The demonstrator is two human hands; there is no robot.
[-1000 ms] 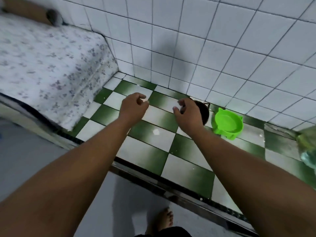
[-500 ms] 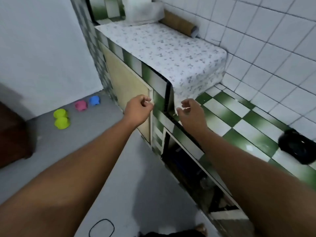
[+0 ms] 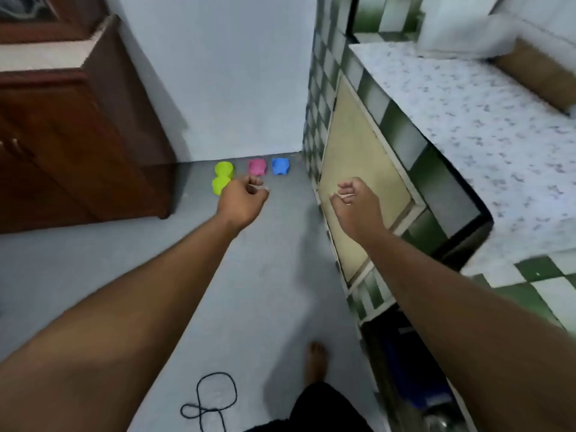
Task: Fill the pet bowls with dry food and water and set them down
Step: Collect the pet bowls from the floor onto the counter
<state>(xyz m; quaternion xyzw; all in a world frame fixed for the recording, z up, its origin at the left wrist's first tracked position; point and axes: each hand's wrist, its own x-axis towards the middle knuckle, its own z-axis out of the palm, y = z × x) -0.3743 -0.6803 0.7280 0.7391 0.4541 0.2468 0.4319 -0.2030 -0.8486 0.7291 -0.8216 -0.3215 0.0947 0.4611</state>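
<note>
Several small pet bowls stand on the grey floor against the far wall: a lime-green double bowl, a pink bowl and a blue bowl. My left hand hangs in the air just in front of the green and pink bowls, fingers curled in, holding nothing. Out to the right, my right hand is raised before the beige cabinet door, fingers also curled and empty. Whether the bowls hold anything cannot be made out.
A dark wooden cabinet fills the left side. The green-and-white tiled counter with a patterned cover runs along the right. A black cord loops on the floor near my bare foot.
My view has swung left from the counter top with the black and green bowls to the floor. Both hands stay curled and empty, now facing the floor bowls.
</note>
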